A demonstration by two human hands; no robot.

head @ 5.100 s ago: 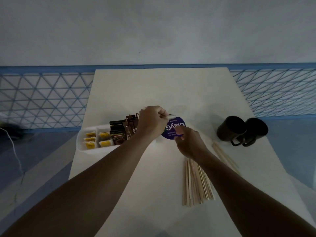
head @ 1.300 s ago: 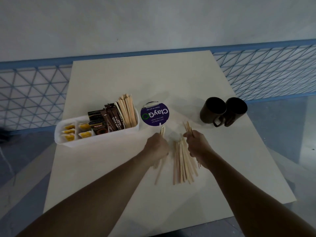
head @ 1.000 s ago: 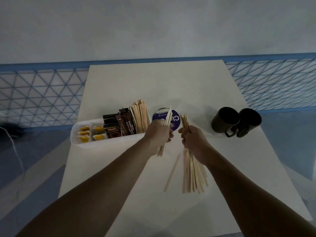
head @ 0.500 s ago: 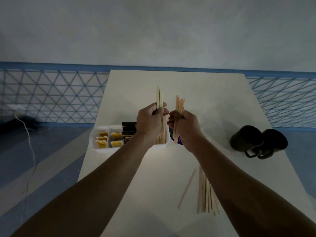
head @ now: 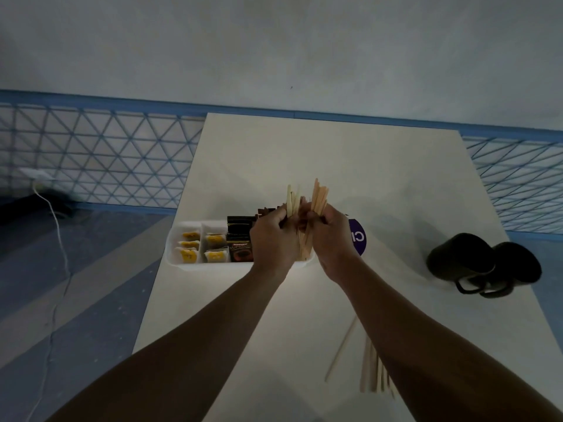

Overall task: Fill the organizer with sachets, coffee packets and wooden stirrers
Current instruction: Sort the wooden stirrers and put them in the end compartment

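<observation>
A white organizer (head: 182,263) stands on the table's left side. Its left compartments hold yellow sachets (head: 189,248), and dark coffee packets (head: 239,242) stand in the middle part. My left hand (head: 269,239) and my right hand (head: 330,236) are close together over the organizer's right end. Each grips a bunch of wooden stirrers (head: 316,197) held upright, and the lower ends reach down into the right compartment. The hands hide most of that compartment. More loose stirrers (head: 370,373) lie on the table under my right forearm.
A round purple lid (head: 358,239) lies right of the organizer, partly behind my right hand. Two dark mugs (head: 478,263) stand at the table's right edge. The white table (head: 320,153) runs back to a blue lattice railing (head: 100,159). A white cable (head: 56,226) trails over the floor on the left.
Both hands picked stirrers off the table, raised them upright and brought them together. They are now lower, over the organizer's right end, with the stirrer ends going into it.
</observation>
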